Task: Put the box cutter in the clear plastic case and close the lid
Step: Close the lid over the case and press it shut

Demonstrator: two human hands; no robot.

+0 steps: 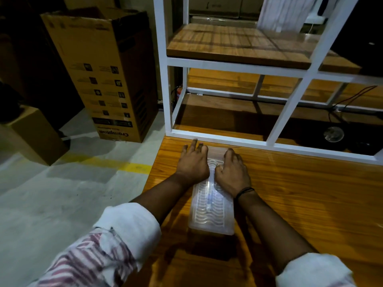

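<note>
Setting: wooden tabletop [300, 193], white shelf frame [228, 139] along its far side, cardboard box [107, 79] on the concrete floor to the left.
Case: clear plastic case [211, 216] lies flat on the tabletop, long axis running away from me, lid [202, 212] down on it.
Box cutter: long slim shape under the ribbed lid, down the middle; I read it as the box cutter [209, 195], but it's blurry.
Latch: can't tell if the lid is snapped shut or only resting.
Left hand: my left hand [193, 162] is flat, fingers straight and spread, palm pressing the far-left part of the lid, fingertips past the case edge on the wood.
Right hand: my right hand [233, 172] has its fingers curled over the far-right end, thumb on the lid, gripping the case.
Arms: both forearms reach forward, flanking the case, sleeves rolled.
Risk 1: both hands load the far half, so the near end could stay unseated or lift.
Risk 2: the glossy wood could let the case skid toward the shelf frame under a push.
Risk 3: if the cutter sits askew, the lid may not seat.
</note>
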